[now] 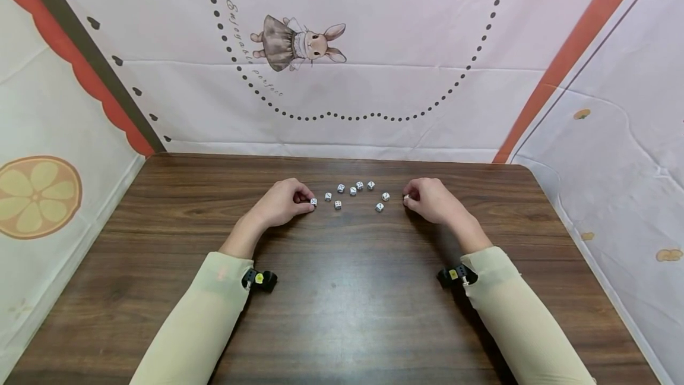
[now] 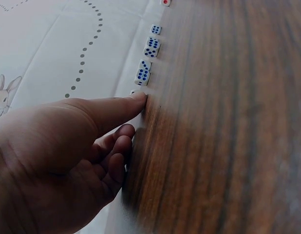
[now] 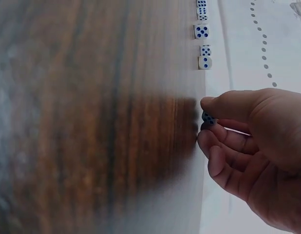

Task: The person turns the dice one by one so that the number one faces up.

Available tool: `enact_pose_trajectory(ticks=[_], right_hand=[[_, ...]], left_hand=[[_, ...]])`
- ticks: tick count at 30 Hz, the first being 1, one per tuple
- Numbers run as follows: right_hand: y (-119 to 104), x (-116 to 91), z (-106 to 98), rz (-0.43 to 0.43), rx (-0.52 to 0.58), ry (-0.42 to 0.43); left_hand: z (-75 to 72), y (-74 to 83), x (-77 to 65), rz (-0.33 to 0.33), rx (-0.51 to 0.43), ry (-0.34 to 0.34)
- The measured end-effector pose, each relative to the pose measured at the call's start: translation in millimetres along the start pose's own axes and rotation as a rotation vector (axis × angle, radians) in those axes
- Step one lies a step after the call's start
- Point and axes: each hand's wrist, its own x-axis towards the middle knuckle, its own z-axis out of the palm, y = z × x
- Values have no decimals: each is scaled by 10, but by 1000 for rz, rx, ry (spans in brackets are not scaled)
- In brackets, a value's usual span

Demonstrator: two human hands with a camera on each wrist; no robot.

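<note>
At the left end of a loose group of small white dice, my left hand pinches a die between thumb and index finger. In the left wrist view the thumb covers most of that die. To the right of the group, my right hand holds another die between thumb and fingers, close to the tabletop. The dice between the hands lie apart on the wood, several toward the back, with two nearer the right hand. Blue pips show on many of them.
The dark wooden table ends at the back against a pale cloth wall printed with a rabbit. More printed cloth hangs at both sides. A black camera strap sits on each wrist, over light sleeves.
</note>
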Motion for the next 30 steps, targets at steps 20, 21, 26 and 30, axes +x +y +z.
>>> enact_pose_trajectory(ticks=[20, 21, 26, 30], right_hand=[[109, -13, 20, 13, 141, -13], [114, -14, 19, 12, 147, -15], [135, -20, 9, 3, 167, -23], [140, -22, -9, -9, 177, -28]], left_hand=[[7, -1, -9, 7, -2, 3], [8, -2, -9, 8, -3, 3], [0, 0, -8, 11, -2, 4], [0, -8, -9, 11, -7, 3]])
